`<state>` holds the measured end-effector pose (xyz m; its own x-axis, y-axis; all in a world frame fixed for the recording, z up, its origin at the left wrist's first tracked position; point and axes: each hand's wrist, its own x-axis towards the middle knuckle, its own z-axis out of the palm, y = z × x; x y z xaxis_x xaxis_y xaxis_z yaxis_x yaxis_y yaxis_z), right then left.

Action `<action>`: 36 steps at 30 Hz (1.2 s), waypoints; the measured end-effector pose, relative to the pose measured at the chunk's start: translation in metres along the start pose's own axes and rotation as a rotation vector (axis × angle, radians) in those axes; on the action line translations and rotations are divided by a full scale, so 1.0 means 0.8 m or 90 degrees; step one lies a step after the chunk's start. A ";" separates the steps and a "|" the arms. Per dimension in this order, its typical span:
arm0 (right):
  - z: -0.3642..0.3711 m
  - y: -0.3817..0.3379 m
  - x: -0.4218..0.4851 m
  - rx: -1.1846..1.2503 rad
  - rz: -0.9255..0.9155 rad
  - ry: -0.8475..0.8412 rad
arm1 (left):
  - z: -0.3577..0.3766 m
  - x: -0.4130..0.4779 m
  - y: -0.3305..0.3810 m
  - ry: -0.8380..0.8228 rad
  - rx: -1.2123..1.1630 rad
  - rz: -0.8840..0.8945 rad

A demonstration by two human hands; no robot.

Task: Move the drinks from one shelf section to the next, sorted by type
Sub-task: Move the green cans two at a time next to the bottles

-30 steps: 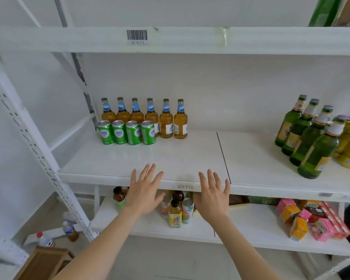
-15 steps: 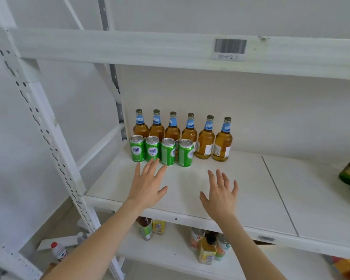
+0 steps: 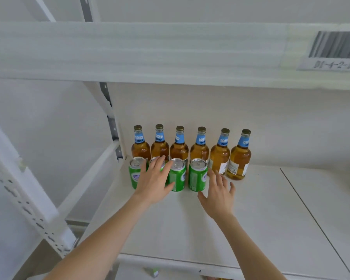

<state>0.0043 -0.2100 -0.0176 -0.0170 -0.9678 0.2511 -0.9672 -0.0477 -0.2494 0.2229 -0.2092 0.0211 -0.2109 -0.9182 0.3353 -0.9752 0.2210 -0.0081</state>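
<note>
The left hand (image 3: 155,183) is spread loose over the green cans (image 3: 178,176), covering most of the second one and holding nothing. The right hand (image 3: 218,196) is loose too, its fingers straight, just beside the last can (image 3: 198,176). The four cans stand in a row near the back left of the white shelf (image 3: 190,229). Six brown bottles (image 3: 199,151) stand right behind them. A barcode label (image 3: 335,47) is on the shelf above.
</note>
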 end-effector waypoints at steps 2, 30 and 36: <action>0.008 -0.001 0.018 0.029 0.002 -0.004 | 0.011 0.017 -0.001 -0.006 -0.006 0.006; 0.020 0.026 0.057 0.521 0.088 -0.162 | 0.022 0.046 0.008 -0.032 -0.107 0.011; 0.012 0.030 0.019 0.553 0.117 -0.124 | 0.008 0.009 0.018 -0.021 -0.150 -0.012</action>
<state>-0.0168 -0.2279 -0.0288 -0.0324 -0.9995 -0.0060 -0.4200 0.0190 -0.9073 0.2067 -0.2145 0.0170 -0.1979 -0.9323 0.3029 -0.9373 0.2704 0.2199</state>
